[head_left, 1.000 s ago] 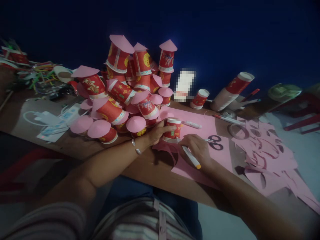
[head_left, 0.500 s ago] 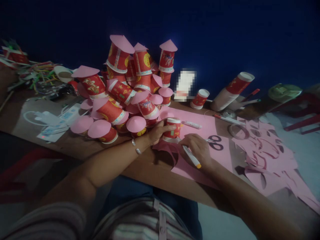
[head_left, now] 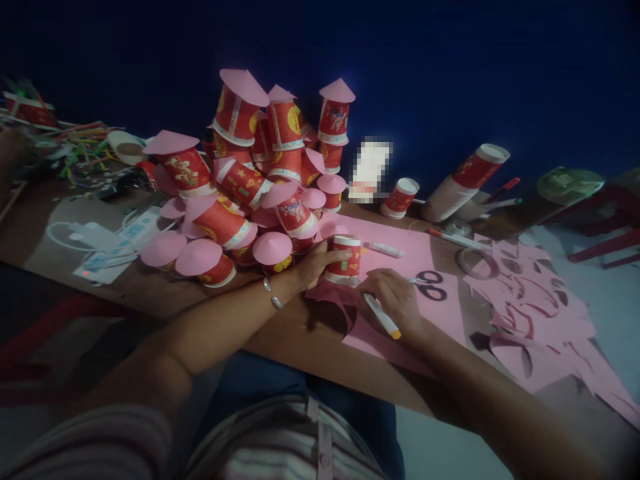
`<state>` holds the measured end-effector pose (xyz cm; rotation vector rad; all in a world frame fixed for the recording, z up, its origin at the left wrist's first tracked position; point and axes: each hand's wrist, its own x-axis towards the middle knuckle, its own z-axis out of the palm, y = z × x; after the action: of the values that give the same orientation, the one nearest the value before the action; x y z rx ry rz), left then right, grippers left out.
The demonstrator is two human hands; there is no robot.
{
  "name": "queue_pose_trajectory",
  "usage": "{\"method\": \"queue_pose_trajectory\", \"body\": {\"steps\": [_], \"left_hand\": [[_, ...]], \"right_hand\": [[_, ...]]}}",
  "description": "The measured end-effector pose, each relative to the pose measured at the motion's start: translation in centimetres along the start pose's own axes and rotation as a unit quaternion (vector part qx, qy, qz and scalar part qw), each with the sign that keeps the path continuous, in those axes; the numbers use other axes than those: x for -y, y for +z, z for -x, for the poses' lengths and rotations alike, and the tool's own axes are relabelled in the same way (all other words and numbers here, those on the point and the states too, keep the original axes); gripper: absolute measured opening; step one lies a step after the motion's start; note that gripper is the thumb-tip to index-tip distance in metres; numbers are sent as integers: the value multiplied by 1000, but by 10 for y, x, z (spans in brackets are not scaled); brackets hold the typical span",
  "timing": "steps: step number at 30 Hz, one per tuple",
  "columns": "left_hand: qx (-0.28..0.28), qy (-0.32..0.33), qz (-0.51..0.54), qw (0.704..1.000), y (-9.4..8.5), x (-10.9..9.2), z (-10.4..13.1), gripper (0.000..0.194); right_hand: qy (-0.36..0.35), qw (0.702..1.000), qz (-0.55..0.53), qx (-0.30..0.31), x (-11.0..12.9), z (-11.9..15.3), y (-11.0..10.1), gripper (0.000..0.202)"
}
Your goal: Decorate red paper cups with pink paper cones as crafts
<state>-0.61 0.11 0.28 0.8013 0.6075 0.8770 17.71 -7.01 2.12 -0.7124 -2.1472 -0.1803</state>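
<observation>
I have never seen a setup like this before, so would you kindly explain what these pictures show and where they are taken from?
There is no robot: these are a person's two bare hands, seen by one camera worn on the head, looking forward and down.

The left hand holds a red paper cup. The right hand grips a white marker, its yellow end pointing back toward the wearer.

On the brown table lies a pink sheet with black-handled scissors on it. To the left stand piled red cups with pink cone tops; to the right lie pink paper scraps.
</observation>
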Motion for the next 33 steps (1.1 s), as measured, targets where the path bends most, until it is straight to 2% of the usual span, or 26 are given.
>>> {"method": "queue_pose_trajectory", "body": {"steps": [10,16,25,33], "left_hand": [[-4,6,-16,1000,2,-1,1,54],[1,14,-20,1000,1,0,0,48],[2,11,-17,1000,0,1,0,49],[2,12,-14,1000,-1,2,-1,53]], "right_hand": [[-14,1000,-8,-12,4,-6,0,18],[-9,1000,-14,3,3,-3,0,18],[-10,1000,-19,-6,4,-3,2,17],[-3,1000,-25,9,5,-3,0,15]]}}
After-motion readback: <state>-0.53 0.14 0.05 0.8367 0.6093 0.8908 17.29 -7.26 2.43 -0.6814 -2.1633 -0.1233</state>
